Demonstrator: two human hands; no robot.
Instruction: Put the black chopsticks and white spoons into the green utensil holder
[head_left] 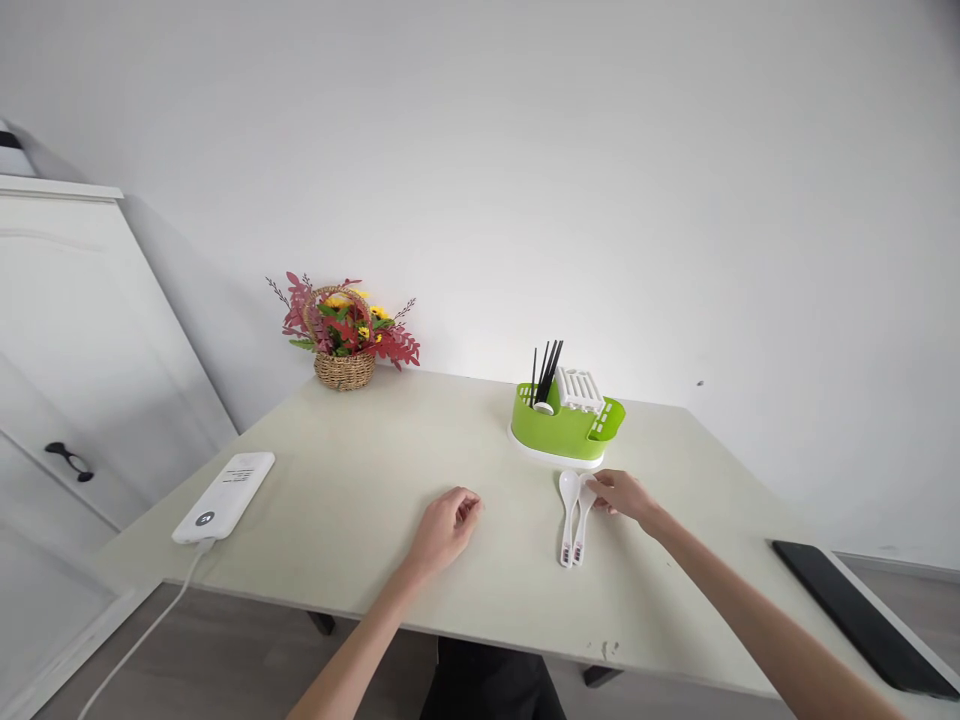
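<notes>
take the two spoons as the middle of the clock, with twelve towards the wall. the left spoon [568, 491] and the right spoon [581, 529] lie side by side on the table [322, 480], bowls towards twelve, handles towards six, so close that you could nudge one while lifting the other. your right hand [619, 494] comes in from about two o'clock, its fingertips at the bowl of the right spoon; whether they pinch it or only touch it, you cannot tell from here. a grip on that smooth, curved bowl could slip, and a handle left unsupported might swing into its neighbour. your left hand [444, 527] rests at nine, fingers curled loosely together, with nothing seen in it. just beyond the bowls at twelve stands the green caddy [553, 428], with black chopsticks [553, 372] upright in it and a white slotted rack [580, 390] on top; lift low and forward and your knuckles could knock its front. farther out, the flower basket [345, 371] sits at ten, the white power bank [229, 492] at nine and the black tablet [862, 610] near four, all well apart from your hands.
</notes>
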